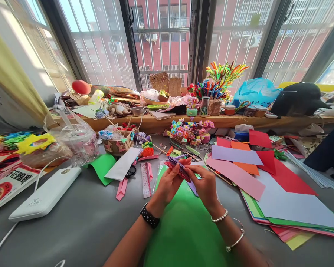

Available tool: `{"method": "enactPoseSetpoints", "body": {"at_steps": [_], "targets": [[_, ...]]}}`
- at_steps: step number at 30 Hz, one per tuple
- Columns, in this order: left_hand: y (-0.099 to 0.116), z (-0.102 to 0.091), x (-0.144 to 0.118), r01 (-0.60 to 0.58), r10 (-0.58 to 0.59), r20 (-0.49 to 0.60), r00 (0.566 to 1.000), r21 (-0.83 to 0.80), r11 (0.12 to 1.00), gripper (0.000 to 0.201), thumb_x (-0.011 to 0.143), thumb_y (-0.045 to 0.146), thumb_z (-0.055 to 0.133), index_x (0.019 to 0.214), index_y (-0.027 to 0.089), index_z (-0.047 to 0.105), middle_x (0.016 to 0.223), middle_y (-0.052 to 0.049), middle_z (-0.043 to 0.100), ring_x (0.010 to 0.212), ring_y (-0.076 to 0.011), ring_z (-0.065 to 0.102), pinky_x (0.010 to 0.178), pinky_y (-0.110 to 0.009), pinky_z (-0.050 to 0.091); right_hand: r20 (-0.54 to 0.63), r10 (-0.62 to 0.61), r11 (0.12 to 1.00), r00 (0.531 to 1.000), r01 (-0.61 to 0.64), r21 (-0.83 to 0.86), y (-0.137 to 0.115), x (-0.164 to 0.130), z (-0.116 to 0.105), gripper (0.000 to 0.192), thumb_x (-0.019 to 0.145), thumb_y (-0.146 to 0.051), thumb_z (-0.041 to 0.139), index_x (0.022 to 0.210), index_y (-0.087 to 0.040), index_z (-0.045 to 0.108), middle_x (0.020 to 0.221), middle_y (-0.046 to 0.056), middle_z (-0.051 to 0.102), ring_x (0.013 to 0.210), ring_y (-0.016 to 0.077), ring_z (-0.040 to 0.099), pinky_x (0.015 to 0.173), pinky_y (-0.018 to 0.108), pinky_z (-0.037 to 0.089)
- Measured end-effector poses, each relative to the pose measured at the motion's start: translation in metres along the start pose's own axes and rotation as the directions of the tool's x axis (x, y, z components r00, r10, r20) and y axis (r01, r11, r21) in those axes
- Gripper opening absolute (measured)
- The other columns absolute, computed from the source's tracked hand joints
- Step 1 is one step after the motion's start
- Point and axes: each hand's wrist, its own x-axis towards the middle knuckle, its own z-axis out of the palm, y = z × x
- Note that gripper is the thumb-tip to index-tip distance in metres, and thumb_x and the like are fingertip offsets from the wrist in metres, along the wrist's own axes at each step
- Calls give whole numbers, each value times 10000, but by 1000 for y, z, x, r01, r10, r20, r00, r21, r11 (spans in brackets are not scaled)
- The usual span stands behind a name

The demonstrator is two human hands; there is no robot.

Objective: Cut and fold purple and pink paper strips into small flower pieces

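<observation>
My left hand (169, 183) is closed around folded strips of red and purple paper (180, 167), held above a green mat (183, 230). With thumb and fingers, my right hand (204, 183) pinches the same folded paper from the other side. Exactly how the folds lie is partly hidden by the fingers. Left of the hands, a clear speckled ruler (146, 180) lies on the grey table, with a folded pink paper strip (122, 189) beyond it. A white paper strip (122, 164) rests across a green sheet (102, 167).
Stacked coloured paper (300, 207) covers the right, with a lilac strip (236, 154) on top. A white power bank (46, 193) with a cable and a lidded plastic cup (78, 139) stand left. Craft flowers (187, 131) are behind the hands; a cluttered ledge (156, 122) runs below the windows.
</observation>
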Motion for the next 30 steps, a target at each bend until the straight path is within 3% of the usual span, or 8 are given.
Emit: {"method": "enactPoseSetpoints", "body": {"at_steps": [4,10,16,23,30], "targets": [[-2,-1,0,6,-6,9,1000,-16,1000,243,809,223,497,1003,140,618,1131,-91,593,1153,-243,432,968,-360,319,-51,-16,998,999,14,-55,0,-2,1,117,773,-188,537,794,-185,651,784,39,678,712,171,618,667,280,475],[-1,1,1,6,-6,2,1000,-62,998,245,785,211,530,1007,153,617,1129,-81,596,1177,-236,406,1012,-364,252,29,-55,996,998,57,-66,-2,0,-1,110,770,-192,543,809,-196,646,790,32,672,718,165,615,669,275,483],[0,1,-2,7,-3,69,998,-65,998,275,811,166,479,1062,149,589,1174,-86,564,1198,-232,377,1028,-375,224,17,-174,965,985,174,-196,-2,-1,-1,143,793,-184,499,805,-171,642,751,62,665,692,180,609,654,295,476],[3,0,-4,33,-29,63,998,-57,998,318,808,186,488,1117,146,550,1224,-95,520,1219,-242,345,1024,-374,235,-85,-119,980,989,104,-170,-4,-1,-1,132,797,-185,491,789,-193,623,754,48,642,709,175,590,670,302,467],[5,-2,-6,9,-4,88,996,-52,999,314,830,210,462,1131,158,538,1255,-84,492,1238,-230,313,1046,-376,183,24,-106,984,994,108,-142,-7,-1,-1,129,789,-204,504,766,-192,630,718,41,621,678,172,576,641,289,458]]}}
